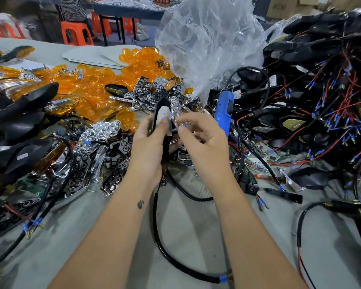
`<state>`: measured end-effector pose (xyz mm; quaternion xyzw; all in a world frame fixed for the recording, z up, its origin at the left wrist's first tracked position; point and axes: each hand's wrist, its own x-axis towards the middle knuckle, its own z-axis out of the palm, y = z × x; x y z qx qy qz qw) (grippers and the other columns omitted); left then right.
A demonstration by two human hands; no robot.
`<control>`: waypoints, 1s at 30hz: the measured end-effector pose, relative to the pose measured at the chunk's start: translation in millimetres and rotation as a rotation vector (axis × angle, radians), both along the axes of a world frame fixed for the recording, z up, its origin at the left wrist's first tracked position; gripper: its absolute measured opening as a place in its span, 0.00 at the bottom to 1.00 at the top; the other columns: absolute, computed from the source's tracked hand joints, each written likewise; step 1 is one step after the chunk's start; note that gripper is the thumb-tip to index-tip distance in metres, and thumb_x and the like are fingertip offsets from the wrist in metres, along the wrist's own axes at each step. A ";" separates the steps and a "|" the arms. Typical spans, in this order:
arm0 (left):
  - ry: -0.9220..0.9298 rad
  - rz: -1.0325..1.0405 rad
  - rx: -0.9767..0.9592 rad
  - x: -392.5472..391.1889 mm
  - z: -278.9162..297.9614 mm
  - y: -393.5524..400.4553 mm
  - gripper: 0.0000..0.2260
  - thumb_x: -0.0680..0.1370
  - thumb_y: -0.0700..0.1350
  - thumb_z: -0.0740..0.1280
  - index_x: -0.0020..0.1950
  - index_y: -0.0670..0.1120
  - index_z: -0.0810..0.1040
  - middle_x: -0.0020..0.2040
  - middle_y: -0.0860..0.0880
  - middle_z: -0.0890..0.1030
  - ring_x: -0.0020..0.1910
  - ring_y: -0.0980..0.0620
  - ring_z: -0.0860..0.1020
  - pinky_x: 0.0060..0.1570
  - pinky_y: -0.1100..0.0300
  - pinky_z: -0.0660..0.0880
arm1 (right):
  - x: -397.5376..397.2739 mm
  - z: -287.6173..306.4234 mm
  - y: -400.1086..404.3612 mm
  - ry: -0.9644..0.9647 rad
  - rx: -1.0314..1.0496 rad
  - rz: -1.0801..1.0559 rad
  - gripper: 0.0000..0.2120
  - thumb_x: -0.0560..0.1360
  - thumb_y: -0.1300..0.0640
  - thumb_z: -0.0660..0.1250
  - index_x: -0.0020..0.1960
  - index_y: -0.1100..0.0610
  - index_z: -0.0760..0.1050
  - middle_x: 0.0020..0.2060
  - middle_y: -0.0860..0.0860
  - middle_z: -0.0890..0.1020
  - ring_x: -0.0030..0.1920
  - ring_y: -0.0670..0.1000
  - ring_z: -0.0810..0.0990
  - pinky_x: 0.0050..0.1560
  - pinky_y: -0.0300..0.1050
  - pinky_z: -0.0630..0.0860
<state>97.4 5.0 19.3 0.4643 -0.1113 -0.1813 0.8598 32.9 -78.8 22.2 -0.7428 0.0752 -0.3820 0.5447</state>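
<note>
Chrome reflector (175,108) is going onto the black lamp shell (161,101). The step in hand looks like seating it over the white circuit board (162,115) in the shell. Both are held in the air above the middle of the counter (196,236), just in front of the heap of loose reflectors (98,132).

Left hand (148,142) is wrapped round the shell's lower half, thumb on the board's lower edge. Right hand (204,138) pinches the reflector between thumb and fingertips. The reflector is tilted, with its lower end at the board's right side and its upper end apart from it, so it's not seated yet. It's blurred, so I can't tell if any tab has caught.

The shell's black cable (156,226) hangs between the forearms and loops over the counter toward the near edge.

Next move, my read:
- Swing the reflector flat, line its cups over the yellow LEDs, and press until it's flush inside the shell rim.
- Left thumb has to clear first, since it sits where the reflector lands.
- Keep the shell gripped so the cable's weight doesn't twist it.

After that, likely an orange lens from the pile (96,84) toward the far edge. The blue screwdriver (223,113) is just right of the right hand, below the clear plastic bag (206,38).
</note>
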 end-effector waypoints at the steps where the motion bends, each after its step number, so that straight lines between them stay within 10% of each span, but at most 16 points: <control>1: -0.005 0.002 0.003 -0.4 -0.8 -0.2 0.06 0.83 0.41 0.64 0.59 0.45 0.77 0.44 0.49 0.83 0.38 0.55 0.83 0.34 0.64 0.77 | 0.8 0.0 1.0 0.018 0.005 0.008 0.08 0.75 0.62 0.68 0.49 0.50 0.81 0.48 0.50 0.80 0.45 0.52 0.80 0.49 0.52 0.79; 4: 0.073 -0.068 -0.034 0.5 -3.6 0.1 0.05 0.82 0.40 0.64 0.55 0.47 0.79 0.46 0.47 0.85 0.42 0.51 0.84 0.39 0.58 0.81 | 1.5 1.1 1.5 0.028 0.106 -0.020 0.04 0.77 0.61 0.70 0.44 0.56 0.83 0.51 0.52 0.81 0.48 0.56 0.82 0.50 0.60 0.79; 10: -0.009 -0.181 0.119 1.9 -5.9 0.9 0.09 0.82 0.43 0.64 0.55 0.54 0.82 0.48 0.48 0.86 0.38 0.51 0.82 0.35 0.60 0.79 | 1.6 -1.0 -2.7 0.010 0.227 -0.136 0.07 0.71 0.63 0.76 0.42 0.56 0.78 0.47 0.53 0.78 0.32 0.43 0.79 0.29 0.44 0.78; 14: -0.040 -0.190 0.249 5.0 -6.3 3.6 0.08 0.81 0.46 0.65 0.50 0.57 0.83 0.39 0.52 0.80 0.26 0.52 0.76 0.22 0.63 0.69 | 1.2 -0.3 -19.4 0.076 0.286 -0.029 0.20 0.70 0.62 0.78 0.53 0.46 0.72 0.41 0.52 0.80 0.38 0.46 0.77 0.37 0.37 0.77; 16: -0.016 -0.182 0.297 8.4 -7.5 4.4 0.05 0.81 0.46 0.65 0.56 0.50 0.79 0.36 0.51 0.74 0.23 0.53 0.69 0.21 0.65 0.62 | 0.1 0.1 -25.1 0.174 0.188 -0.027 0.10 0.71 0.57 0.77 0.45 0.52 0.75 0.33 0.49 0.75 0.34 0.44 0.73 0.39 0.39 0.73; 19: 0.009 -0.207 0.312 11.9 -8.6 5.5 0.05 0.81 0.47 0.65 0.55 0.47 0.75 0.33 0.51 0.78 0.22 0.54 0.66 0.20 0.65 0.61 | 0.0 -2.6 -28.9 0.185 0.203 -0.051 0.20 0.72 0.49 0.72 0.39 0.64 0.68 0.33 0.53 0.67 0.34 0.51 0.68 0.40 0.49 0.68; 30: -0.002 -0.305 0.266 6.5 -2.0 4.5 0.13 0.83 0.53 0.58 0.55 0.45 0.76 0.35 0.49 0.79 0.26 0.54 0.72 0.24 0.63 0.69 | -2.6 3.7 -29.4 0.021 0.414 0.046 0.03 0.79 0.60 0.67 0.47 0.54 0.76 0.34 0.46 0.79 0.31 0.42 0.74 0.34 0.35 0.72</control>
